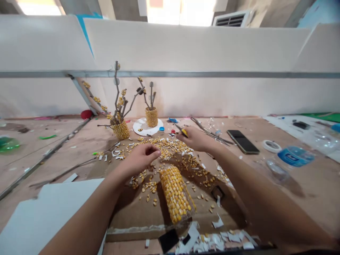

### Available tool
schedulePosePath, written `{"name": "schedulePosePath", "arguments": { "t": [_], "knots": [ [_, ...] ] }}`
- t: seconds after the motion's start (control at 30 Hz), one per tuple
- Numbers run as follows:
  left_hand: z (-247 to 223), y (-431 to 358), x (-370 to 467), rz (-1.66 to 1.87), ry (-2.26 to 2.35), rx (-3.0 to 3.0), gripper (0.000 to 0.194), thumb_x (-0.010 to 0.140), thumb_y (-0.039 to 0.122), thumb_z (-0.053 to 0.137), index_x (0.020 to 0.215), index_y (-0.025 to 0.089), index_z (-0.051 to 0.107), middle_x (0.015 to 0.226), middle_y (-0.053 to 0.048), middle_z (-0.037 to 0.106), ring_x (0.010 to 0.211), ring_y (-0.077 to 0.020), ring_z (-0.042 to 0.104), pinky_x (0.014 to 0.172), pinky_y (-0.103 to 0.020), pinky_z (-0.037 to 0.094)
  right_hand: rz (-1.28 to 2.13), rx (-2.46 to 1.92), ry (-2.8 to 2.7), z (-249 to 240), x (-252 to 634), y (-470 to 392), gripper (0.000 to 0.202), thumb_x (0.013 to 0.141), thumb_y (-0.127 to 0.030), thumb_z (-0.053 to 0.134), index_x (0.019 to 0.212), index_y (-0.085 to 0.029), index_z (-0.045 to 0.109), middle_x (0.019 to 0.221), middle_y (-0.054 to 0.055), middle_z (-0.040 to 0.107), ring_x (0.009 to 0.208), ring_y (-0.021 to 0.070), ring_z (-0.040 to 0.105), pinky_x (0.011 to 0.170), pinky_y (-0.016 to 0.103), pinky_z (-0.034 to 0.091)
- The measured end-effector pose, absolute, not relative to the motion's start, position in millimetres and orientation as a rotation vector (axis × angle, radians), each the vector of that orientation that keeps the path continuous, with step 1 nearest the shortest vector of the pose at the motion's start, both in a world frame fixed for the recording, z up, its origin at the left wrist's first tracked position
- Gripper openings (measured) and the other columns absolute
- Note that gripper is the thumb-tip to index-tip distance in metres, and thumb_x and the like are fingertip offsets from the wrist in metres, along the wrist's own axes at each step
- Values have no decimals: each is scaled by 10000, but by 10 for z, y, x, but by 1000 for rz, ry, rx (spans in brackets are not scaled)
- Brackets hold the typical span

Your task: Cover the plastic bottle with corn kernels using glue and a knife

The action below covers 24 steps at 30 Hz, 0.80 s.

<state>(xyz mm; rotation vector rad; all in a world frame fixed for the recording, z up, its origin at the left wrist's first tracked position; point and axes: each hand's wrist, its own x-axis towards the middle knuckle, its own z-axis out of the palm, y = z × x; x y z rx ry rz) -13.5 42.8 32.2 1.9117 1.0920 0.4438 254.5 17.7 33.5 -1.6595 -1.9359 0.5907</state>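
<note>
A cylinder covered with corn kernels (175,193) lies on its side on the cardboard sheet (138,225), below and between my hands. Thumb and fingertips of my left hand (143,156) are pinched together above loose corn kernels (166,143); whatever they may hold is too small to see. Farther forward, my right hand (198,138) is closed around a small yellow-and-black tool (184,132) with a thin grey end pointing away to the left. Its exact kind is unclear. Neither hand touches the cylinder.
Behind stand two kernel-covered pots, a left pot (121,130) and a right pot (151,117), holding twigs. A phone (243,141), a tape roll (271,146) and a plastic bottle (292,157) lie right. White paper (53,212) lies left; paper scraps (212,242) lie in front.
</note>
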Motion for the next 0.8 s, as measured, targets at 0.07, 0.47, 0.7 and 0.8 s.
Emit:
{"name": "schedulePosePath", "arguments": {
  "t": [0.07,0.47,0.7,0.8],
  "knots": [
    [308,448,-156,461,1139,1929,350,856,510,640,920,183,748,844,-62,753,739,-224,635,680,-343,465,510,-1715,-2023,261,2470,209,325,992,-407,635,739,-217,562,699,7,590,673,170,494,647,303,311],
    [246,535,-205,569,1293,2011,343,864,487,626,905,181,777,873,-68,810,783,-254,694,713,-361,485,416,-1813,-2240,62,2461,275,122,909,-312,743,974,-211,725,925,55,760,786,191,623,668,273,352],
    [213,521,-170,567,1303,1982,312,842,444,630,895,175,778,852,-74,799,760,-252,687,696,-354,482,414,-1804,-2222,-51,2542,317,157,963,-335,697,879,-203,701,842,49,720,718,171,557,636,290,294],
    [199,522,-164,570,1298,1978,287,826,417,640,894,175,778,852,-74,797,751,-247,685,698,-352,483,383,-1816,-2231,-95,2541,317,195,946,-327,709,788,-214,699,792,55,709,701,180,546,632,307,267]
  ]
}}
